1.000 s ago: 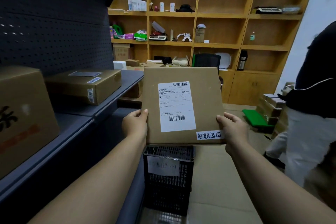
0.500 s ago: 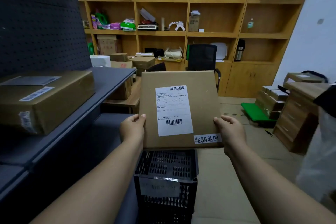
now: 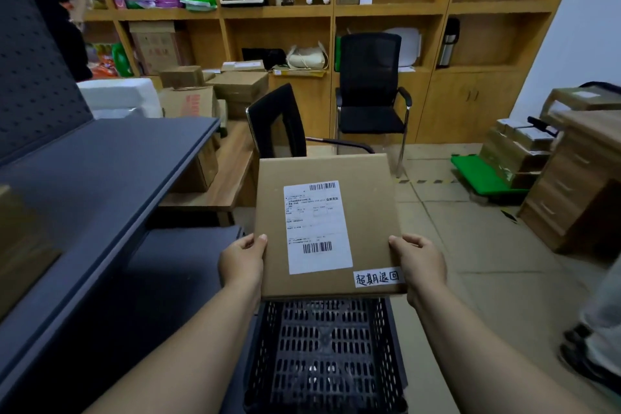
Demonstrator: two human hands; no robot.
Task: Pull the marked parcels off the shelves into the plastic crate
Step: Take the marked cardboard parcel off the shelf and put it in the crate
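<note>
I hold a flat brown cardboard parcel [image 3: 363,212] with both hands, tilted so its top faces me. It carries a white shipping label with barcodes and a small handwritten white sticker at its lower right corner. My left hand [image 3: 242,262] grips its left edge and my right hand [image 3: 420,265] its right edge. Directly below the parcel stands the black perforated plastic crate [image 3: 326,353] on the floor; nothing shows inside it. The parcel hides the crate's far rim.
A dark grey metal shelf unit [image 3: 100,171] runs along my left, with a brown box [image 3: 20,245] at its near edge. Ahead are two black chairs [image 3: 369,84], stacked cartons [image 3: 215,91] and a wooden wall shelf. A wooden desk [image 3: 578,171] and another person's leg stand at right.
The view has dropped and turned away from the shelf boxes. The parcel has come lower, closer above the crate, which now shows its open inside. The person at right has moved mostly out of view.
</note>
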